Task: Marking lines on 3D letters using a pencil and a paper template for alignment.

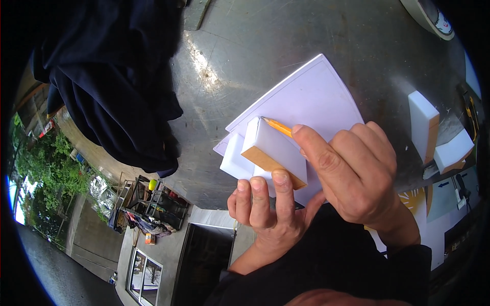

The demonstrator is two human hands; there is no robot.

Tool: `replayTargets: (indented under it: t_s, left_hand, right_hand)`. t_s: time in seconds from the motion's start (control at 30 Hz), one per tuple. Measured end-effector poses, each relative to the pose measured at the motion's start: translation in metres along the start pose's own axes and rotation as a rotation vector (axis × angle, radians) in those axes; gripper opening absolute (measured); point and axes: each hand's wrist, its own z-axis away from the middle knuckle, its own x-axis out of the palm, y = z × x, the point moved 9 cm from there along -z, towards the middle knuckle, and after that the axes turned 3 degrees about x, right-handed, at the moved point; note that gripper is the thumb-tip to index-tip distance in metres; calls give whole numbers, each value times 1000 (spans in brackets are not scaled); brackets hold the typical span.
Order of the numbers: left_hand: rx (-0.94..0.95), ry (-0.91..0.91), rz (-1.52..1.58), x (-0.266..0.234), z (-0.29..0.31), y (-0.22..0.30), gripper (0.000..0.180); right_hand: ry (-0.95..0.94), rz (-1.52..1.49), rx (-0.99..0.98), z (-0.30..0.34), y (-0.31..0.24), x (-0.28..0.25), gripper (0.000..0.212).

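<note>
My right hand (352,173) grips an orange pencil (278,126), its tip at the upper corner of a white block (275,145) with a brown face. That block is tilted, and my left hand (268,204) holds it with fingertips against its brown lower edge; part of the thumb is hidden. Just left of it another white block (233,157) lies partly covered. Beneath them is a white sheet (316,97) with a line drawn along its edges, on a grey metal table (245,41).
Dark cloth (112,97) is heaped at the left. Two more white-and-brown blocks, one upright (422,122) and one lower (453,151), stand at the right, near a yellow-and-black tool (469,115). A roll of tape (431,20) lies at the far right. Printed sheets (449,199) sit beside my right forearm.
</note>
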Motion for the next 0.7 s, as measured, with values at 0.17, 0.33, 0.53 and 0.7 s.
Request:
replayTargets:
  t_s: [0.17,0.33,0.53,0.7]
  left_hand:
    - [12,-29,13,1,2,-1,77]
    - [-2,9,-1,0,1,1,78]
    - [-3,38,12,1,-1,2,81]
    - [-9,31,11,1,-3,1,85]
  right_hand:
    - [-9,-24,24,5,2,0,34]
    - [-53,-30,38,6,2,-1,36]
    - [-48,-8,42,14,3,-2,35]
    - [-48,14,35,20,2,-5,36]
